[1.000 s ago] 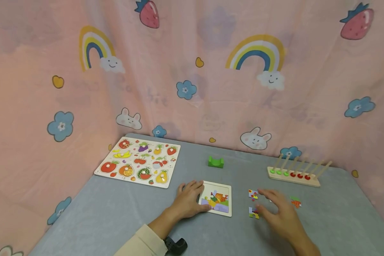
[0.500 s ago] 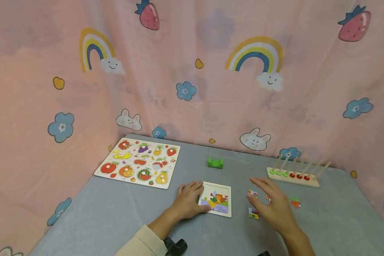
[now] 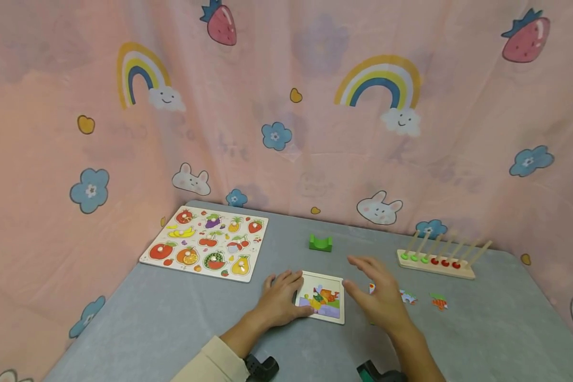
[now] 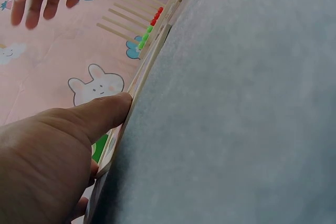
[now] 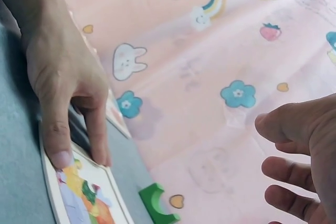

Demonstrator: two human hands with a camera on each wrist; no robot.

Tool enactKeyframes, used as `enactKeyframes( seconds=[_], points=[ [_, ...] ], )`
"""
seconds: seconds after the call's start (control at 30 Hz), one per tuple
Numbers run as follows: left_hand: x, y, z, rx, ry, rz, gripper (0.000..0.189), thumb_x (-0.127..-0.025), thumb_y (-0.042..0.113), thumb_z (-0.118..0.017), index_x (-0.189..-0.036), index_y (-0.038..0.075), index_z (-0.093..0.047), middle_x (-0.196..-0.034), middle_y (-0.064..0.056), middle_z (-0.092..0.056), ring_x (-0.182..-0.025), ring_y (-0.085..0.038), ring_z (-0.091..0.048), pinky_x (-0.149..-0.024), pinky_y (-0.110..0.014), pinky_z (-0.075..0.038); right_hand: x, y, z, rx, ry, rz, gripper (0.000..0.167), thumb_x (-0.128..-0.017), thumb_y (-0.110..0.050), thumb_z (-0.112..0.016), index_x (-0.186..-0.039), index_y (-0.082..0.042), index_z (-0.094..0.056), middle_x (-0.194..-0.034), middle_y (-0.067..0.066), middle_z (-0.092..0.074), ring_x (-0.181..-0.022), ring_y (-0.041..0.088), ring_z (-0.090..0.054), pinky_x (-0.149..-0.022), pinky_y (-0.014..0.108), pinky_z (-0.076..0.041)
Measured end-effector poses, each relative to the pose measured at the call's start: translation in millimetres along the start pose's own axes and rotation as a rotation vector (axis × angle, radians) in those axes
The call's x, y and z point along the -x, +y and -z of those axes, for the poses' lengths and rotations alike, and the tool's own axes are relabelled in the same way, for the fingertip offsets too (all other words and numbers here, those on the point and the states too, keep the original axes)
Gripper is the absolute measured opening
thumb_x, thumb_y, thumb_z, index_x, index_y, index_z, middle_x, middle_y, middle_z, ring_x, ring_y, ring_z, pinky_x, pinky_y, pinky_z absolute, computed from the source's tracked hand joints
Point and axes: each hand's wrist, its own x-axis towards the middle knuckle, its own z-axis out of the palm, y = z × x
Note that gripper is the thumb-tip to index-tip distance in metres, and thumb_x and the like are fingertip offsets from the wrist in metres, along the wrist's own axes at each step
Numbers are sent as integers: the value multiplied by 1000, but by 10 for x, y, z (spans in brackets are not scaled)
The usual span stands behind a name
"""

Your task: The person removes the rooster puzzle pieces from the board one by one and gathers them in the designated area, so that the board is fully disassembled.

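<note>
A pink fabric curtain printed with rainbows, flowers, rabbits and strawberries hangs behind a grey cloth-covered desk. At the desk's far left lies a white rectangular board with colourful fruit shapes; at the far right stands a pale wooden peg rack with green and red beads.

The left hand rests at the left side of a small, square, cream-coloured puzzle frame, its grip loose, thumb and fingers pressing on the rims. The right hand hovers by the frame's right edge, its grip released, fingers apart. The frame lies flat mid-desk, with coloured pieces in its lower part.

Beyond it sits a green notched block. Smallest are loose jigsaw pieces to the right: one blue and white, one orange and green, others mostly hidden by the right hand.
</note>
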Motion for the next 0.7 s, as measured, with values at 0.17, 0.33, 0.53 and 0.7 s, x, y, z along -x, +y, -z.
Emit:
enactKeyframes(
  seconds=[0.17,0.33,0.53,0.7],
  points=[
    [-3,-2,-4,-1,0,1,77,-77,51,-75,-137,6,-55,-146,-5,-45,-135,-29,-34,-104,-60,-18,-34,31,-179,-12,-9,-10,48,-76,-2,-78,-122,-1,-65,-115,9,-62,-106,29,-55,-83,54,-43],
    [-5,-11,1,4,-1,2,77,-78,52,-74,-136,6,-55,-145,-5,-45,-135,-29,-34,-104,-60,-18,-36,82,-352,-58,-40,-64,48,-77,-2,-77,-123,1,-64,-116,12,-61,-110,31,-50,-87,56,-39],
    [-8,-13,2,-8,-1,0,76,-78,52,-74,-136,6,-56,-145,-5,-45,-135,-29,-35,-104,-60,-18,10,199,-543,-39,-88,-159,46,-80,-7,-76,-124,1,-64,-117,13,-60,-108,31,-44,-86,55,-38],
    [-9,-7,-3,-24,5,-6,76,-77,52,-74,-135,6,-56,-144,-5,-46,-134,-29,-36,-104,-60,-19,84,320,-657,-3,-110,-166,47,-80,-8,-76,-123,2,-64,-117,13,-60,-110,33,-45,-88,57,-38]
  ],
)
